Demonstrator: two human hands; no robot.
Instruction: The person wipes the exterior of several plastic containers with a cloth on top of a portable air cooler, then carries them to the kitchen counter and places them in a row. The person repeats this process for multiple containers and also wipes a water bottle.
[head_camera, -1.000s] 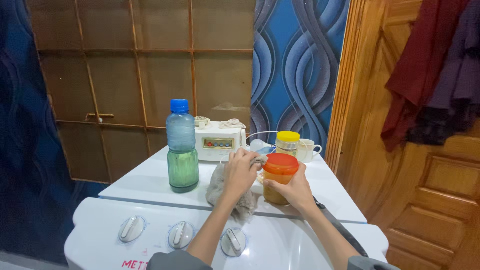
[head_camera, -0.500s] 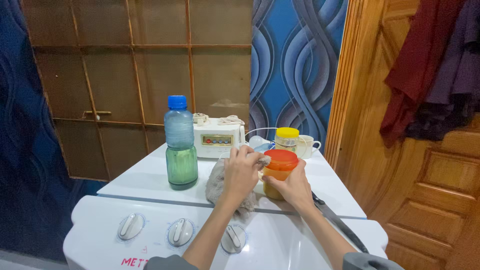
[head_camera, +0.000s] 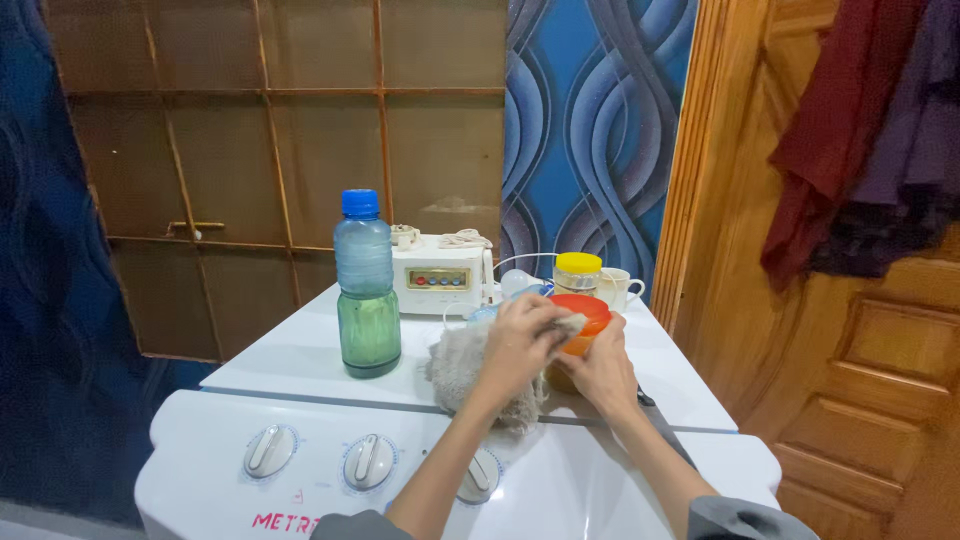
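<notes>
Head view: left hand (head_camera: 520, 340) presses grey cloth (head_camera: 470, 370) against orange lid (head_camera: 583, 312) of jar, fingers closed on cloth; right hand (head_camera: 600, 368) wraps jar body, upright on white washer top (head_camera: 300, 350).

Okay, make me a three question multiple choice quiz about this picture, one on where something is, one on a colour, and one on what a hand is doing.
1. Where does the plastic bottle stand?
A. left of the hands
B. right of the hands
C. on the floor

2. What colour is the lid of the jar being handled?
A. green
B. orange
C. white

3. What is the left hand doing?
A. resting empty
B. turning a dial
C. pressing a grey cloth against the jar

Answers: 1 A, it stands on the white washing machine to their left. 2 B, its lid is orange. 3 C, cloth bunched under it while the right hand steadies the jar.
</notes>
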